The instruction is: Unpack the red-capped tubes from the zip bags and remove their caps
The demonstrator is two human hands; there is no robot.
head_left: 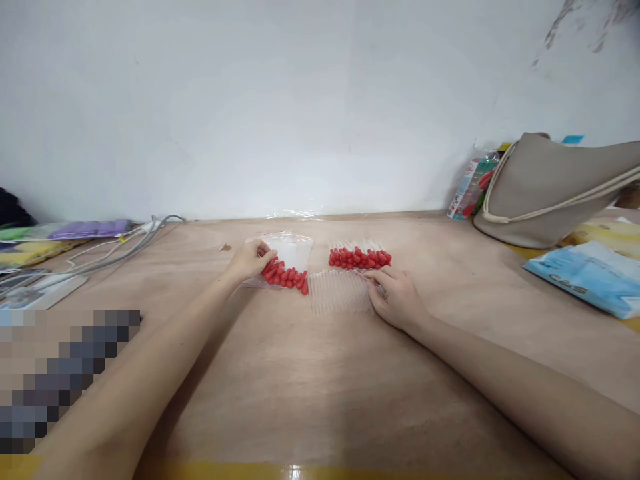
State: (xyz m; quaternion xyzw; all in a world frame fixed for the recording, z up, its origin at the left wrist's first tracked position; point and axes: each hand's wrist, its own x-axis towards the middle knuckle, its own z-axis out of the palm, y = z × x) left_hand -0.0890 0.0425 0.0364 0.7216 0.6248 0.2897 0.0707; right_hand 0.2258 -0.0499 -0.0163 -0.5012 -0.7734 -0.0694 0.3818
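My left hand (pixel 251 259) is closed in a pinch at the upper left end of a row of small red bulbs (pixel 287 277). Those bulbs lie on a clear plastic bag (pixel 295 250) with a white panel. Just right of them, thin clear tubes (pixel 337 292) lie side by side on the table. At their right end, my right hand (pixel 397 297) has its fingers curled round the last tubes. Behind the tubes sits a second cluster of red bulbs (pixel 360 257), with clear stems pointing to the wall. What exactly is between my left fingertips is too small to make out.
A grey bag (pixel 550 190) with cord handles leans at the right, beside a printed plastic packet (pixel 473 183). Blue packaging (pixel 587 279) lies nearer. On the left are cables (pixel 117 248) and purple packets (pixel 90 229). A white wall (pixel 310 107) closes off the back.
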